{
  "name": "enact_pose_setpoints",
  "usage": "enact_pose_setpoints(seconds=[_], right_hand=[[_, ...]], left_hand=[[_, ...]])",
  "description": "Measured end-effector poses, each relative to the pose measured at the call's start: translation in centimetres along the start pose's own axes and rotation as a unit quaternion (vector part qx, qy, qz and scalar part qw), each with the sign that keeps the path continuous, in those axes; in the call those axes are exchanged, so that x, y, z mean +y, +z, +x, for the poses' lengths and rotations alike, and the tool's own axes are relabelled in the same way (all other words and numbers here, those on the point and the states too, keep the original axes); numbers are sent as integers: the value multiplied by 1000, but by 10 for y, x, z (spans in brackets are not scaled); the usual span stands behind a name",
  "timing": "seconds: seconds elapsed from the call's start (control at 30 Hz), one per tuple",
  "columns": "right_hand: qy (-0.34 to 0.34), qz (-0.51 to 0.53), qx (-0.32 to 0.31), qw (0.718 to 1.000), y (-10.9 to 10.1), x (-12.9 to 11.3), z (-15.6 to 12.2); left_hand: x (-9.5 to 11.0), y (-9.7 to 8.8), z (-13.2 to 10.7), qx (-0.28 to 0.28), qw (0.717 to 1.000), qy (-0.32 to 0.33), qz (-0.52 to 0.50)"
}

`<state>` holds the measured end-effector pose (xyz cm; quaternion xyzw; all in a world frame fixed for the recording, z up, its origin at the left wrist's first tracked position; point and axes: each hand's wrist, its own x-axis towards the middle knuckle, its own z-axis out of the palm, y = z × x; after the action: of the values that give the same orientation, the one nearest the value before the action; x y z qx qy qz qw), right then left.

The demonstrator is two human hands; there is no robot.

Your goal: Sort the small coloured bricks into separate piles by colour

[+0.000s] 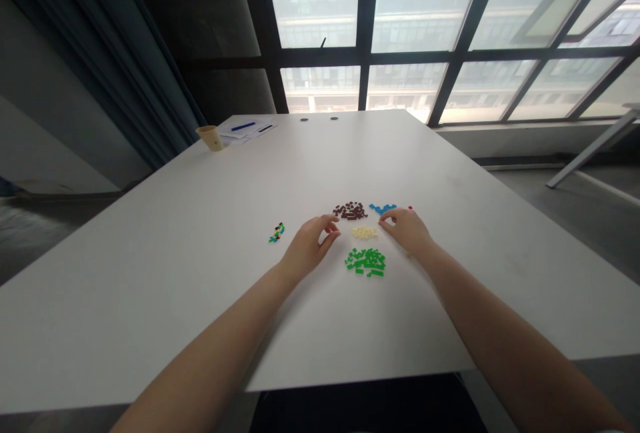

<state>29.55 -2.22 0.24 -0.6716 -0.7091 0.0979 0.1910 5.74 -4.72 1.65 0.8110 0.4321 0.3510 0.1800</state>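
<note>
My left hand (pixel 313 242) hovers left of the piles with its thumb and fingertips apart, and nothing shows between them. It is nearest to the dark brown bricks (pixel 351 211) and the cream bricks (pixel 365 232). At the blue bricks (pixel 383 208), my right hand (pixel 407 230) has thumb and forefinger brought together in a pinch; whatever they hold is too small to make out. That hand covers part of the blue pile. Closer to me lies a pile of green bricks (pixel 367 260), some of them long. A single red brick (pixel 411 207) sits just beyond my right hand.
Left of my left hand lies a small multicoloured group of bricks (pixel 277 232). A paper cup (pixel 211 138) stands at the white table's (pixel 190 273) far left edge, beside papers (pixel 245 132) with a blue pen (pixel 243 126). Windows rise behind the table.
</note>
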Motion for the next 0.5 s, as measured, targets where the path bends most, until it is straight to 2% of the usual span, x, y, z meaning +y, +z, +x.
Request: enact_pose_setpoints(seconds=[0.17,0.3,0.4,0.5], right_hand=[[43,-52,-26,997,7,-8,-7],[39,-45,-52,997,7,-9,-8],[22,-33,-66,997,5,-8,-8],[12,-24,-77,997,3,-8,-7]], left_hand=[[-3,-4,1,12,1000,-8,15],[-7,-11,4,54,998,-29,34],[-15,-27,9,97,992,-67,49],[-35,-50,14,161,977,-116,72]])
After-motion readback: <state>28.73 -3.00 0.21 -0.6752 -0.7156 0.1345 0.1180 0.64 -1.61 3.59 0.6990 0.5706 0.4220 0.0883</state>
